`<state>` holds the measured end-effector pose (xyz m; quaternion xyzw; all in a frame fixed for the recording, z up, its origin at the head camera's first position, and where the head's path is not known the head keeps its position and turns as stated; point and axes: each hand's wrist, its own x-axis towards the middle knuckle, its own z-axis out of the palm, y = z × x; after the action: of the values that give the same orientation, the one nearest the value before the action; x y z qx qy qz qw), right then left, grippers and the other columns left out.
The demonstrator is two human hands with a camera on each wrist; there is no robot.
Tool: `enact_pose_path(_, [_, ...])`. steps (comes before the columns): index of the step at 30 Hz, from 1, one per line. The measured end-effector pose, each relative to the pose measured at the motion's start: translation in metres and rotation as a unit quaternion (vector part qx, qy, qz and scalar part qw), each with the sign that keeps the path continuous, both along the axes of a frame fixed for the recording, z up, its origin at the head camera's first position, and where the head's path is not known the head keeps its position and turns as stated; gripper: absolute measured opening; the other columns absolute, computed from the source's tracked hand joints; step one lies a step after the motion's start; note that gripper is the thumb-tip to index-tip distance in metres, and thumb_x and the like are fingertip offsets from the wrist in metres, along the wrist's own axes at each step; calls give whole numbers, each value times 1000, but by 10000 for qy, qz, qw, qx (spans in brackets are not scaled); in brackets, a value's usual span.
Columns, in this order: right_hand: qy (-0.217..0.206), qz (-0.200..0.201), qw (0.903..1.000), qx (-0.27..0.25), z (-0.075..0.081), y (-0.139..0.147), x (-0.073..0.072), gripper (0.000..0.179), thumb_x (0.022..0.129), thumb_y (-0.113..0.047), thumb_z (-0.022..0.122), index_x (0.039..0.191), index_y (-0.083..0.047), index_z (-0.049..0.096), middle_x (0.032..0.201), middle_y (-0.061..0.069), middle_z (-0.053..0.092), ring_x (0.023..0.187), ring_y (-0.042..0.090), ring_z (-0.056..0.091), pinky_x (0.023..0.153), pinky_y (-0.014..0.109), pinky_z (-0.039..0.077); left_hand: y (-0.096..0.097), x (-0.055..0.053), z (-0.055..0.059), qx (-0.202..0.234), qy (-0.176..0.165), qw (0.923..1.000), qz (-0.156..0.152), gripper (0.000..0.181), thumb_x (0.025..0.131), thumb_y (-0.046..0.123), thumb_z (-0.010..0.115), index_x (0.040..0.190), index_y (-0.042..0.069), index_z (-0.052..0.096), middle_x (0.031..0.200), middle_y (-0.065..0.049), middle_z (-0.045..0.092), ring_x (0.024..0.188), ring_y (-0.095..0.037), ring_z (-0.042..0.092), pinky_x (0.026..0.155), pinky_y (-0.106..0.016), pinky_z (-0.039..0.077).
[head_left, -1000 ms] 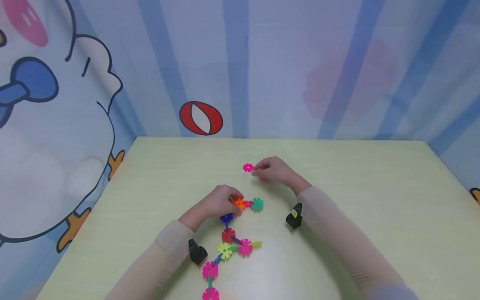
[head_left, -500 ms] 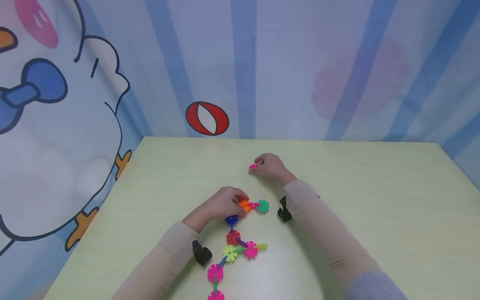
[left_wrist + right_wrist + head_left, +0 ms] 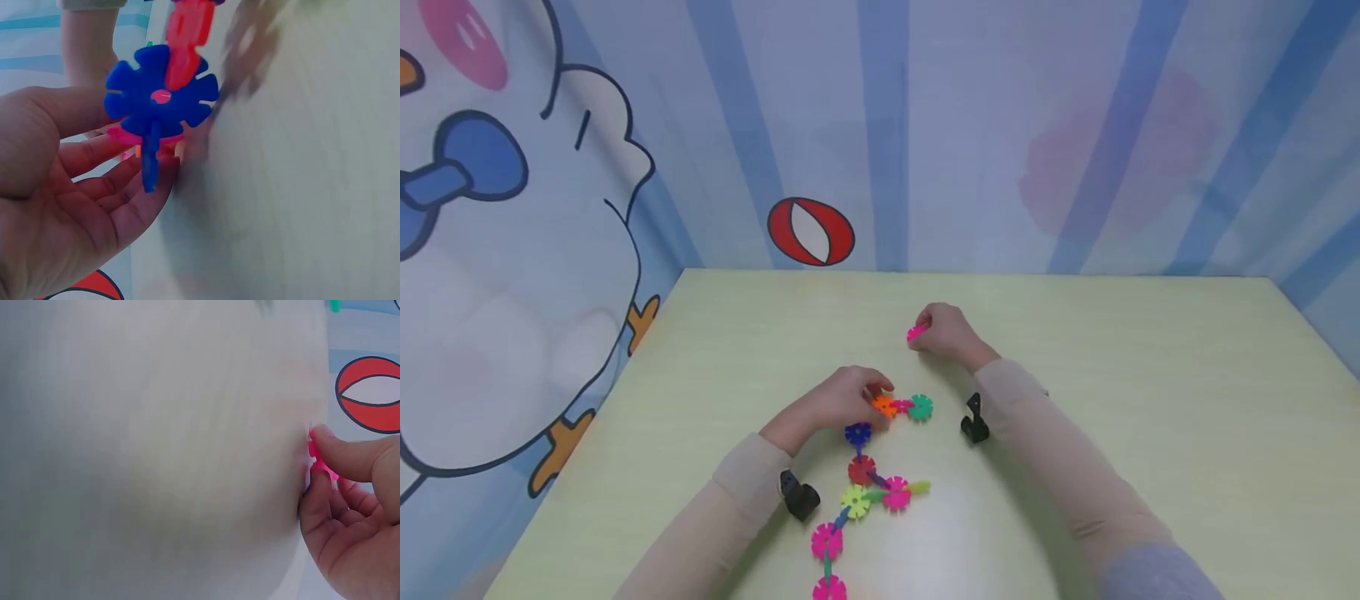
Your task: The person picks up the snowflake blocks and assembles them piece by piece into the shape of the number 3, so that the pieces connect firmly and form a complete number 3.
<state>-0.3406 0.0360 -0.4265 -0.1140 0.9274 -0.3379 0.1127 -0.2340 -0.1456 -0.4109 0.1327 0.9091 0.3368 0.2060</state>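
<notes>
A chain of interlocking snowflake discs lies down the table. My left hand point(image 3: 842, 397) holds its upper end, at the orange disc point(image 3: 884, 406); a green disc point(image 3: 921, 407) sticks out to the right. In the left wrist view, the thumb and fingers are around the chain beside a blue disc point(image 3: 140, 94), with a pink disc point(image 3: 128, 135) behind it. Farther back, my right hand point(image 3: 951, 333) pinches a loose pink snowflake disc point(image 3: 322, 464) between thumb and fingers at the tabletop. Most of that disc is hidden by the fingers.
Lower in the chain come a red disc point(image 3: 862, 470), a yellow disc point(image 3: 855, 502) and pink discs point(image 3: 827, 542), running past the bottom of the head view. A printed cloth wall stands behind the table point(image 3: 1112, 375). Black wrist cameras point(image 3: 800, 497) hang under both sleeves.
My right hand has shifted over the loose pink disc, which showed whole a second ago and is now mostly covered by the fingers. My left hand stays on the chain.
</notes>
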Motion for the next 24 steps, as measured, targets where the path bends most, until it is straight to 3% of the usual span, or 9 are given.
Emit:
enact_pose_path(4, [-126,-117,9997,-188,4,10,7,24,86,-16,72,100,1,63,97,12,62,78,20,56,68,26,49,4,-6,3,-95,-64,9999,-112,42,81,12,76,121,9,64,110,-4,63,97,-19,57,86,-33,51])
enact_pose_path(8, [-180,0,9987,-485,9,23,19,22,87,-12,70,101,2,62,89,11,62,69,16,58,64,23,50,9,-13,6,-172,-142,9991,-366,43,83,14,74,125,10,62,111,-4,62,102,-20,57,89,-35,51])
enact_pose_path(16, [-472,434,9887,-1356,16,46,64,27,89,-8,66,114,1,66,86,10,69,70,16,64,67,30,57,17,-17,8,-81,-292,9976,-629,46,85,17,74,128,11,60,111,-3,62,101,-18,57,87,-33,51])
enact_pose_path(24, [-462,369,9892,-1344,7,60,103,17,88,-8,67,103,-2,70,83,4,67,71,14,60,65,27,51,24,-14,4,-84,-269,9967,-756,46,84,19,75,128,12,61,110,-2,62,101,-17,57,89,-34,50])
